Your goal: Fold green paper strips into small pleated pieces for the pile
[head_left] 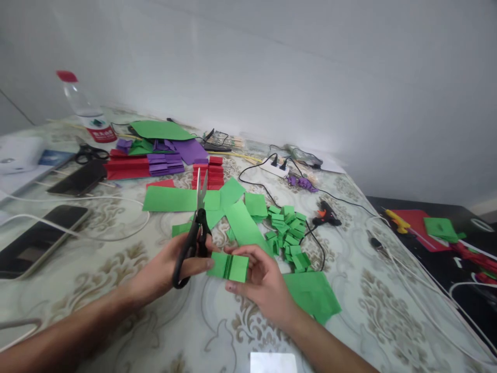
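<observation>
My left hand (174, 264) is closed around black-handled scissors (200, 223), whose blades point up and stand slightly apart. Its thumb also pinches the left end of a small green folded paper (237, 268). My right hand (264, 280) grips the right side of the same paper, which has tight creases across its middle. Beyond the hands lie green paper strips (246, 225) and a long green sheet (171, 199). To the right is a heap of small folded green pieces (289, 230). A larger green sheet (312, 294) lies partly behind my right wrist.
Red folded strips (207, 173) and purple folded paper (166, 163) lie farther back. Phones (42, 235), a bottle (91, 114) and spare scissors (90, 154) are at left. A power strip (275, 167) and glue gun (327, 214) stand right, with cables crossing the patterned tablecloth (373, 290).
</observation>
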Tool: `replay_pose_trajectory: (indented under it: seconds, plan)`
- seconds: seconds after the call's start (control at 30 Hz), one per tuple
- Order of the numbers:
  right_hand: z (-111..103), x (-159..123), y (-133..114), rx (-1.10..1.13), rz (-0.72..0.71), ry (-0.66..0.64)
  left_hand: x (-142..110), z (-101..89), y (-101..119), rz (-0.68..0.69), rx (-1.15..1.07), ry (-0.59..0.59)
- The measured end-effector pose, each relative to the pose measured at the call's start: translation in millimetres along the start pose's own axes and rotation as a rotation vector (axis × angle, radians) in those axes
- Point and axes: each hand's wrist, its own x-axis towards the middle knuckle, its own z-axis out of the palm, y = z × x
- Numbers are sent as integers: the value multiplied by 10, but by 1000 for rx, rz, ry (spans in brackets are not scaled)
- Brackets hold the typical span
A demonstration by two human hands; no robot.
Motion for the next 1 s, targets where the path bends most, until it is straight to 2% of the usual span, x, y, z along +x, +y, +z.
replay_pose_trajectory:
  seconds: [0.23, 0.4, 0.5, 0.67, 0.87, 1.0]
  plan:
    - [28, -12, 17, 27, 1, -18, -4, 17, 43, -26, 31, 29]
    - [-29, -46, 25, 40, 130, -129, 17, -36, 41, -27, 75, 45]
    - [-3, -56, 6, 123, 186, -195, 19, -41, 50, -11, 125, 28]
    - [80, -40, 30, 54, 135, -35, 14, 41, 42, 30, 141, -53]
    - [74, -29, 93, 5, 205, -56, 32, 84, 35, 53, 167, -62]
    - [44, -18, 64, -17, 227, 16, 41, 71, -3, 74, 218, -22]
